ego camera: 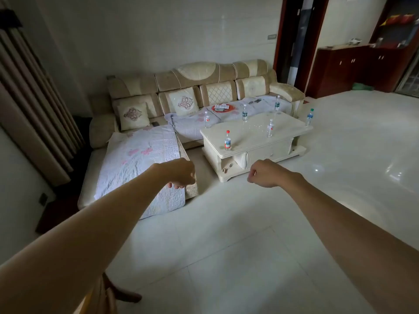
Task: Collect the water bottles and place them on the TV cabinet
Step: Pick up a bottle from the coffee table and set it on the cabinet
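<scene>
My left hand and right hand are curled up, apart, holding nothing. Six water bottles stand on the coffee table, far ahead. The green-capped bottle is by the edge, so a bump could tip it off.

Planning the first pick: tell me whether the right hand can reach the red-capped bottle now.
Probably not yet. The right hand hangs short of the coffee table; the red-capped bottle stands farther back on its near corner. Nothing blocks the way.
</scene>
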